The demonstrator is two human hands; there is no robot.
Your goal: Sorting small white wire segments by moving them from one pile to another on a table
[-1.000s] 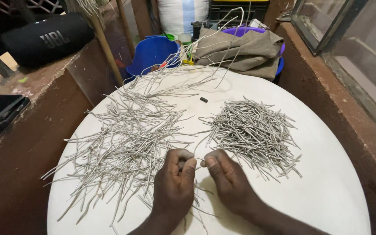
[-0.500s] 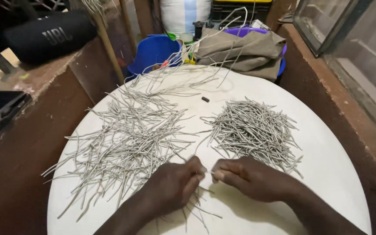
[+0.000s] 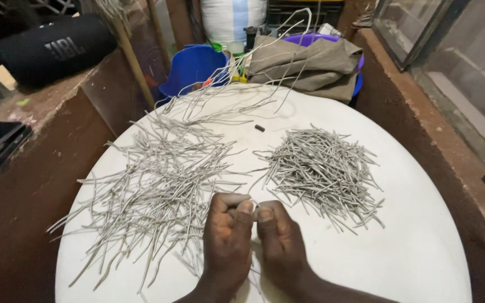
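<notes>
Your left hand (image 3: 228, 235) and right hand (image 3: 278, 240) have drawn together, pinching one grey strip (image 3: 255, 209) between them — loose strips (image 3: 158, 185) left; trimmed pile (image 3: 324, 171) right.

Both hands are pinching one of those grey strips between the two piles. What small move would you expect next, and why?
Probably drop the short piece onto the neat pile of short pieces on the right. The left hand and right hand pinch one grey strip between fingertips; the longer, tangled strips lie to the left on the white round table.

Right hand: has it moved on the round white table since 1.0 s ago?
Barely. The right hand remains at the near edge of the short grey wire pile, fingertip to fingertip with the left hand.
</notes>
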